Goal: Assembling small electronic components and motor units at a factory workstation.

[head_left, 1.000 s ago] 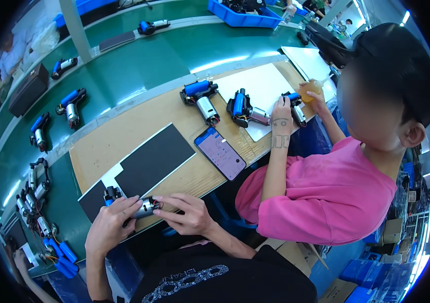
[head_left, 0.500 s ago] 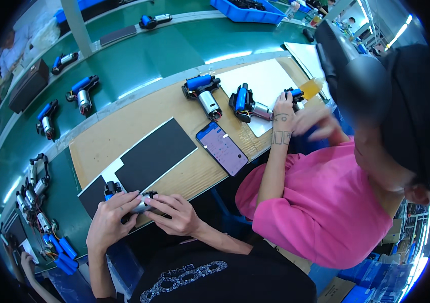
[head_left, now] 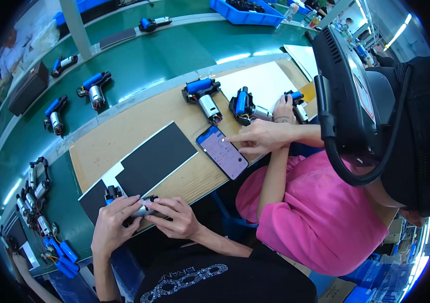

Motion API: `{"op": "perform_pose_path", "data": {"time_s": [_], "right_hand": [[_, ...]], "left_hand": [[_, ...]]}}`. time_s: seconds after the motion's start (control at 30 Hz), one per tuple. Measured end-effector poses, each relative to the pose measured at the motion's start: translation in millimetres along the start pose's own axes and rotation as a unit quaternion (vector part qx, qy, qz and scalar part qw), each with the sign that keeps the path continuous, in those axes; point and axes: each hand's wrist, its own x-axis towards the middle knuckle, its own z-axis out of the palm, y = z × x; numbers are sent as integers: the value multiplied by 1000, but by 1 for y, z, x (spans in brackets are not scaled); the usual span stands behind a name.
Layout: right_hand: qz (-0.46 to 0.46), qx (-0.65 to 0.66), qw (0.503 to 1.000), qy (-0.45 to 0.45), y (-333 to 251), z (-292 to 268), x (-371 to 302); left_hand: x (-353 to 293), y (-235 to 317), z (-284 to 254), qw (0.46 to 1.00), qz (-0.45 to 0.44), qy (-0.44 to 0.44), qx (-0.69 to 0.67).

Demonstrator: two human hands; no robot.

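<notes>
My left hand (head_left: 115,221) is closed around a motor assembly (head_left: 143,209) with a silver cylinder and a black end. A blue part and black clip of it stick out past my left fingers. My right hand (head_left: 175,217) pinches the other end of the silver cylinder with thumb and fingertips. Both hands hold it just over the table's near edge, beside a black sheet on white backing (head_left: 156,156). Fingers hide much of the assembly, so its fine details cannot be made out.
On my right, a person in a pink top points at a phone (head_left: 222,151). More motor assemblies (head_left: 206,98) lie on the cardboard and on the green conveyor (head_left: 159,55). A pile of motors and blue cells (head_left: 38,202) sits at left; a blue crate (head_left: 247,12) stands far off.
The neighbouring person has leaned in, one hand now reaching over the phone. Two motor assemblies on the conveyor have shifted right. My hands keep their grip, nearly still.
</notes>
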Motion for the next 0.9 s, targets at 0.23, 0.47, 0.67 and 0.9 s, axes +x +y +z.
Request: {"op": "perform_pose_path", "data": {"time_s": [0.23,0.47,0.67,0.9], "right_hand": [[4,5,1000,0,-1,1,-2],[-5,-24,1000,14,-1,5,-6],[-24,-12,1000,9,4,-4,-2],[-28,-46,998,18,7,-8,-9]], "left_hand": [[1,-1,0,1000,-2,-7,11],[4,-1,1,1000,14,5,19],[-2,-5,0,1000,7,25,12],[2,2,8,997,19,37,60]]}}
